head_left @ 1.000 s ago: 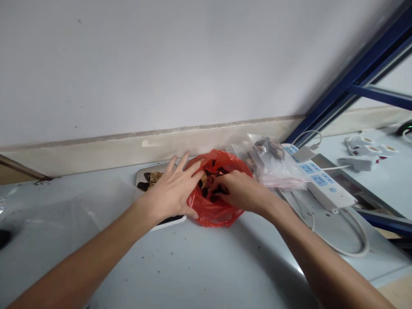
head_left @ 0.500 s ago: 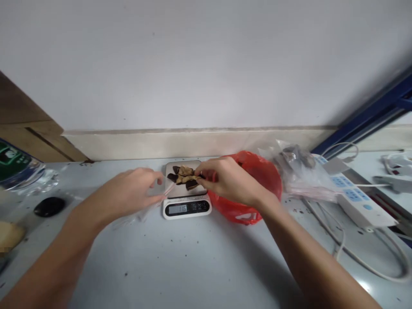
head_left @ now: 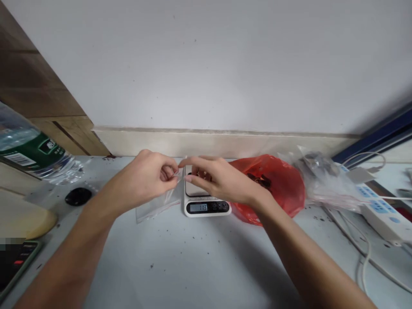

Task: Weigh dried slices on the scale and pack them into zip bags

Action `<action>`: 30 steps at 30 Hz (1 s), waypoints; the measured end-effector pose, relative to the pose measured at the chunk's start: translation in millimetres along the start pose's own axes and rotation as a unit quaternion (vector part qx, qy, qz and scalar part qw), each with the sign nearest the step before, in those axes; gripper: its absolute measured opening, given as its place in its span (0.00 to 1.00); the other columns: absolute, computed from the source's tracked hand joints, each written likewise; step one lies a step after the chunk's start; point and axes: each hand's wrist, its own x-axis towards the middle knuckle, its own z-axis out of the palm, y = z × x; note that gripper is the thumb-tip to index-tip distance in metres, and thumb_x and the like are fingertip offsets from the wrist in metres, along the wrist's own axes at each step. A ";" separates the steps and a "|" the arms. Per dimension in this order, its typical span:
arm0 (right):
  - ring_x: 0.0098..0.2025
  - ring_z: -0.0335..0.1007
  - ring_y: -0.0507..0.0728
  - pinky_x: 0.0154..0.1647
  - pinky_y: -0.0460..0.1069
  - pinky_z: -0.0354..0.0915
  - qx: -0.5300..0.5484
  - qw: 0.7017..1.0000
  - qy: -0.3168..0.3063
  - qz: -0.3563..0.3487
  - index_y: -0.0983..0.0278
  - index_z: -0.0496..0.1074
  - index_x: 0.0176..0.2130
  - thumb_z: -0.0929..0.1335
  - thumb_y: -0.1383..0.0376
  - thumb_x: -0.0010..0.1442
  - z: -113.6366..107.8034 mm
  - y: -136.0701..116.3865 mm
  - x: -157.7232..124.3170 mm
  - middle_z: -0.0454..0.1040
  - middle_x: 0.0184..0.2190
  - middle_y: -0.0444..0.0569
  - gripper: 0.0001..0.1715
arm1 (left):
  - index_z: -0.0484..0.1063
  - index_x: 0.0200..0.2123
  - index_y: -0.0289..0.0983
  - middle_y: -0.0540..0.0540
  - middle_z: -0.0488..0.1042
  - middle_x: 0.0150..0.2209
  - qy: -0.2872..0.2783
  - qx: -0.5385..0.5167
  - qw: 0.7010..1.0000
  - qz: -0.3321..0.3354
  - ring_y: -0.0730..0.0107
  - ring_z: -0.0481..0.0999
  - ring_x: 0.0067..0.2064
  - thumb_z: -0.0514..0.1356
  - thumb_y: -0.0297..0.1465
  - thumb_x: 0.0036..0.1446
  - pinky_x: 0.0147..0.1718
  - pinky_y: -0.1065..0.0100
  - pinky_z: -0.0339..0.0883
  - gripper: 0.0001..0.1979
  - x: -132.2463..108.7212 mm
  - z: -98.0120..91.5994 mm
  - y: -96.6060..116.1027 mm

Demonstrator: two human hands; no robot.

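Observation:
My left hand (head_left: 154, 174) pinches the edge of a clear zip bag (head_left: 154, 208), which hangs down to the table beside a small white kitchen scale (head_left: 207, 209). My right hand (head_left: 214, 178) reaches over the scale's plate, thumb and index finger apart, its index fingertip close to the bag's edge by my left hand. Beneath the right hand the dried brown pieces are almost wholly hidden; only a dark bit shows. The lit display reads what looks like 113. Right of the scale, an open red plastic bag (head_left: 286, 184) holds dark dried pieces (head_left: 260, 181).
At the right lie filled clear bags (head_left: 322, 176), a white power strip (head_left: 386, 216) and loose cables (head_left: 350, 236). A large water bottle (head_left: 35, 150), a black round object (head_left: 78, 196) and a dark device (head_left: 17, 262) are at the left. The wall (head_left: 209, 77) rises behind.
My right hand has moved left across the plate from the dried pieces towards the clear bag. Both hands are now close together. The view has shifted left, and the display's last digit looks different.

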 end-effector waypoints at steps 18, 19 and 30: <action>0.32 0.73 0.53 0.35 0.49 0.71 0.179 0.970 0.162 0.030 0.62 0.71 0.29 0.72 0.69 0.51 9.4 -4.4 22.5 0.75 0.29 0.43 0.04 | 0.61 0.70 0.47 0.43 0.61 0.73 0.058 0.000 0.990 0.126 0.41 0.56 0.74 0.72 0.60 0.41 0.68 0.47 0.61 0.56 2.3 2.1 1.2; 0.32 0.72 0.52 0.34 0.48 0.71 0.195 0.970 0.144 0.024 0.62 0.70 0.29 0.73 0.67 0.52 7.1 -4.3 21.0 0.75 0.30 0.43 0.06 | 0.58 0.72 0.47 0.43 0.58 0.74 0.030 0.002 0.991 0.129 0.41 0.52 0.75 0.72 0.60 0.41 0.69 0.47 0.58 0.58 3.4 3.9 -1.3; 0.31 0.78 0.55 0.30 0.49 0.70 0.022 0.977 0.061 0.202 0.60 0.68 0.34 0.72 0.62 0.61 -52.4 22.0 -11.7 0.79 0.32 0.47 0.08 | 0.80 0.43 0.41 0.48 0.81 0.36 0.050 0.019 0.995 0.084 0.60 0.81 0.42 0.56 0.39 0.60 0.49 0.61 0.72 0.16 17.0 1.7 -3.0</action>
